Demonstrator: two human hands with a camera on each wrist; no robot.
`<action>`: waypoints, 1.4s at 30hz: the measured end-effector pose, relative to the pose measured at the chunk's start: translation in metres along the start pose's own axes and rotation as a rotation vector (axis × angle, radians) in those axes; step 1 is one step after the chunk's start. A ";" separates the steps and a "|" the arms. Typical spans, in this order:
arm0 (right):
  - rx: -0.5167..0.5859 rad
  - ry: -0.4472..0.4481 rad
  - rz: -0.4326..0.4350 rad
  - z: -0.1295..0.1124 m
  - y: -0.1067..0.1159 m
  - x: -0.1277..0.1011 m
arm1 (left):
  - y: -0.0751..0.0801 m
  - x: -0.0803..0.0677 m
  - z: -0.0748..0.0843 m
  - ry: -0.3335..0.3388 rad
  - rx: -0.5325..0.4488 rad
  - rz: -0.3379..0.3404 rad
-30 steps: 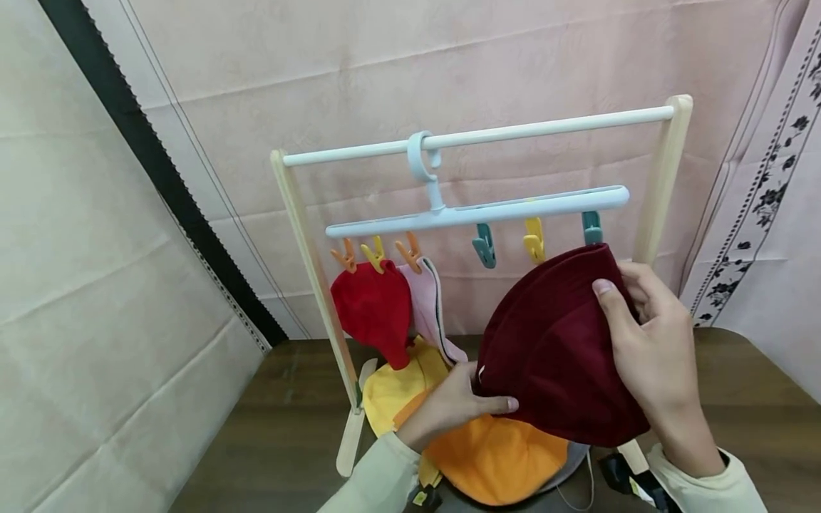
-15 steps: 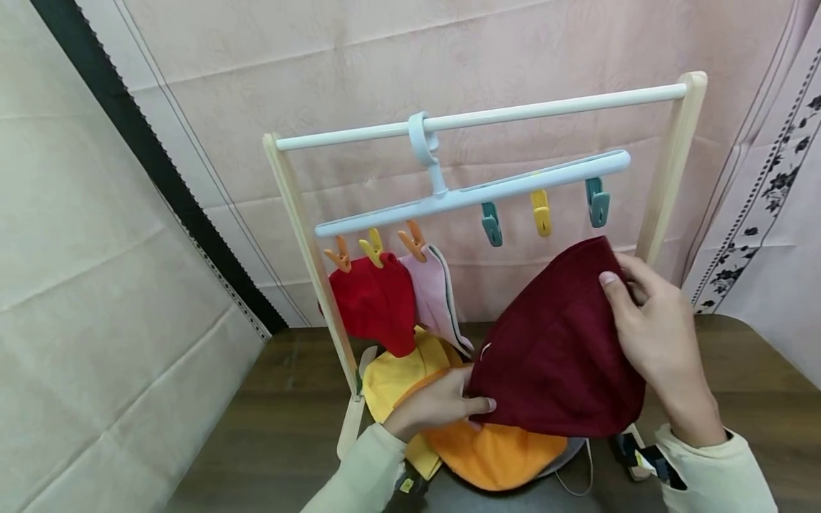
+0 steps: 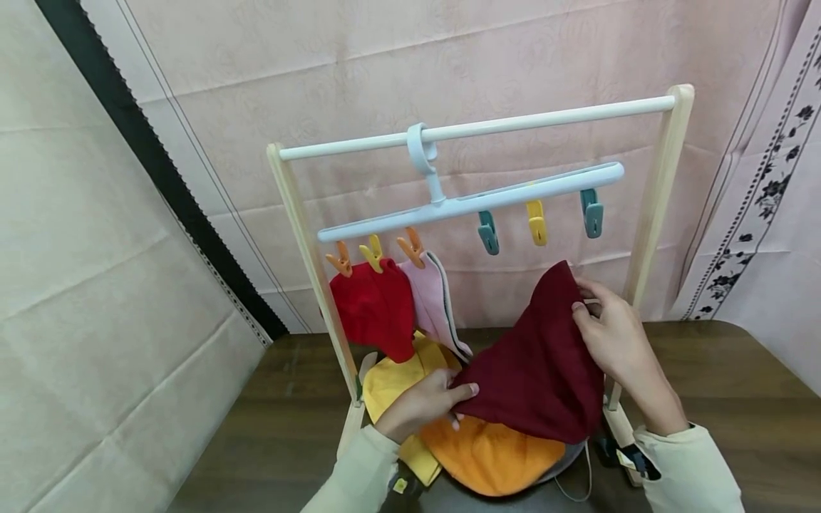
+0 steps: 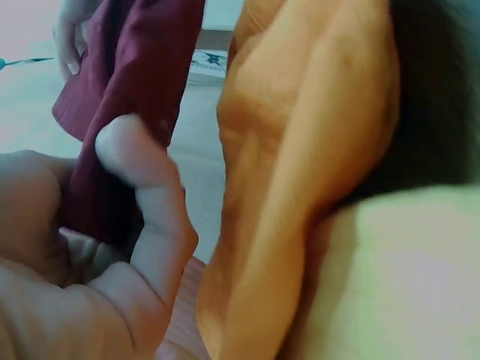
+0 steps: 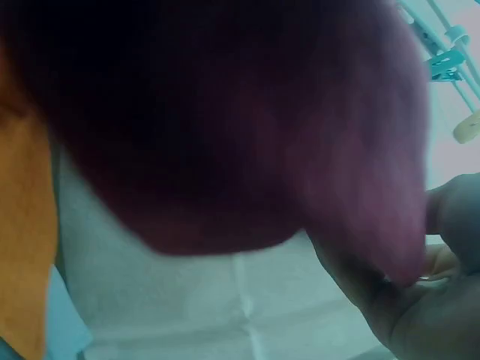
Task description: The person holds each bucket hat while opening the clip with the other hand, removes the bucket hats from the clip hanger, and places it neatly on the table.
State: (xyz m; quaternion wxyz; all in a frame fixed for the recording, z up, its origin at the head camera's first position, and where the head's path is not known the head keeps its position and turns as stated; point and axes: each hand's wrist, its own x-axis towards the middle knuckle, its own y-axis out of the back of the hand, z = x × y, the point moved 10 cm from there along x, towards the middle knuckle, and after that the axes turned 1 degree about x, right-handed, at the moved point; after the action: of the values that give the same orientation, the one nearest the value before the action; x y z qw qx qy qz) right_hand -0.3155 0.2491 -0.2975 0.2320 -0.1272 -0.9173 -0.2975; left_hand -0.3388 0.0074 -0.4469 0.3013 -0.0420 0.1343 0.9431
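A maroon hat (image 3: 535, 363), folded flat, is stretched between both hands below the right half of a light blue clip hanger (image 3: 500, 201). My left hand (image 3: 420, 402) pinches its lower left edge; in the left wrist view the thumb (image 4: 139, 154) presses on the maroon cloth. My right hand (image 3: 612, 335) grips the upper right corner. Above it, two teal clips (image 3: 593, 214) and a yellow clip (image 3: 536, 222) hang with nothing in them. On the left half, orange and yellow clips (image 3: 372, 253) hold a small red hat (image 3: 375, 310) and a pink hat (image 3: 428, 299).
The hanger hooks over the bar (image 3: 545, 121) of a wooden rack, whose posts (image 3: 661, 199) stand either side. Beneath the hands lie a yellow hat (image 3: 398, 385), an orange hat (image 3: 500, 456) and a grey piece with a white cord (image 3: 564, 462) on the brown table (image 3: 256, 420).
The maroon hat has come away from the rightmost teal clip and moved down and left with both hands. The hanger's right end has risen, tilting it.
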 end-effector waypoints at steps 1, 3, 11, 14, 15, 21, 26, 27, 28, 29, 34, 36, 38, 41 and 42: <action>0.020 -0.005 -0.012 0.002 -0.003 0.000 | 0.002 0.000 0.000 0.002 0.011 0.017; 0.068 -0.008 -0.032 0.004 -0.008 0.001 | 0.006 0.000 0.000 0.008 0.029 0.048; 0.194 -0.057 -0.059 0.017 -0.028 0.002 | 0.023 -0.002 -0.004 0.039 0.223 0.173; 0.215 -0.092 -0.068 0.025 -0.035 0.002 | 0.030 -0.003 -0.002 0.029 0.312 0.188; 0.215 -0.107 -0.073 0.028 -0.037 0.002 | 0.032 -0.004 -0.001 0.026 0.340 0.196; 0.228 -0.219 -0.152 0.045 -0.053 0.002 | 0.049 -0.008 0.005 0.029 0.451 0.248; 0.195 -0.249 -0.205 0.056 -0.062 0.001 | 0.061 -0.010 0.010 0.017 0.531 0.320; 0.185 -0.248 -0.212 0.059 -0.063 0.001 | 0.064 -0.010 0.012 0.011 0.556 0.339; 0.180 -0.253 -0.217 0.062 -0.063 0.000 | 0.067 -0.011 0.014 0.006 0.587 0.363; 0.175 -0.256 -0.222 0.065 -0.064 -0.001 | 0.069 -0.011 0.015 0.002 0.609 0.387; 0.174 -0.280 -0.239 0.080 -0.070 -0.004 | 0.073 -0.012 0.023 -0.080 0.636 0.434; 0.163 -0.277 -0.237 0.084 -0.073 -0.005 | 0.070 -0.011 0.026 -0.133 0.615 0.416; 0.144 -0.270 -0.229 0.087 -0.074 -0.006 | 0.067 -0.009 0.029 -0.174 0.599 0.386; 0.135 -0.260 -0.213 0.090 -0.074 -0.005 | 0.063 -0.008 0.033 -0.190 0.590 0.343; 0.140 -0.259 -0.210 0.091 -0.074 -0.005 | 0.062 -0.007 0.034 -0.188 0.593 0.330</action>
State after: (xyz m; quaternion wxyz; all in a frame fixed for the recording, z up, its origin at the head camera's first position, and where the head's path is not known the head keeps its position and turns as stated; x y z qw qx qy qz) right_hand -0.3703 0.2450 -0.4009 0.0878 -0.0517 -0.9662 -0.2366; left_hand -0.3690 -0.0361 -0.3989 0.1547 0.1566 0.3792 0.8988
